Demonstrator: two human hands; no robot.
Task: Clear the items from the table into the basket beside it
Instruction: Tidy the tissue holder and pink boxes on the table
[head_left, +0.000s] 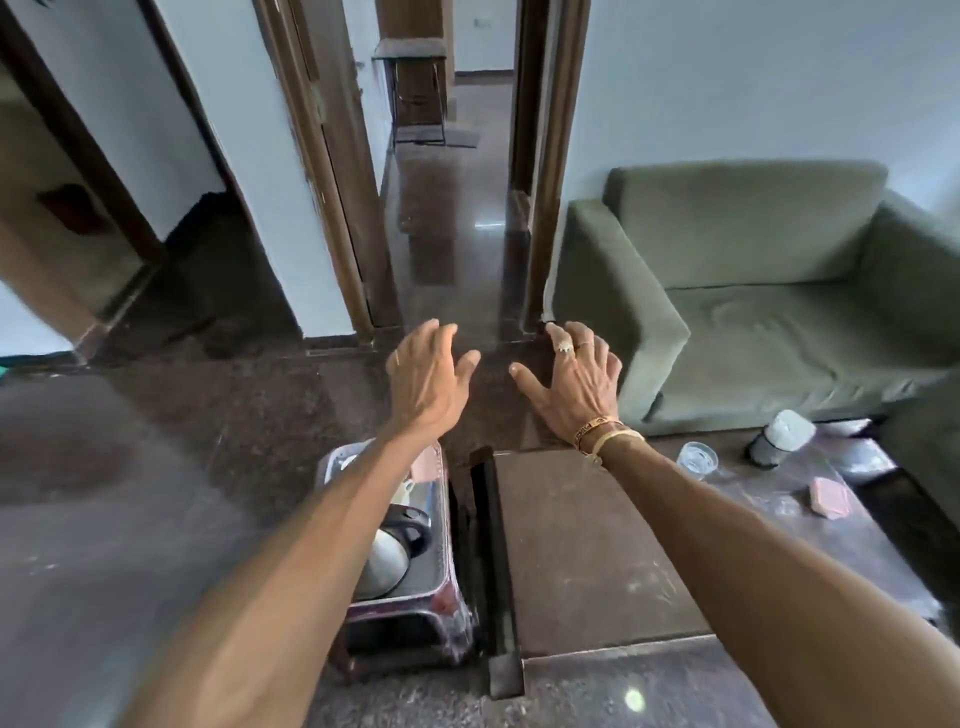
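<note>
Left hand (431, 384) and right hand (576, 387) are spread and empty; the maroon plastic basket (448, 603) holds a steel kettle (387, 560), while a clear glass (697, 460), grey bottle (782, 440) and pink box (830, 498) are uncleared on the brown desk (587, 545).

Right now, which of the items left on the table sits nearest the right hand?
The clear glass, closest to the right hand. The grey bottle and the pink box lie farther off to the right.
</note>
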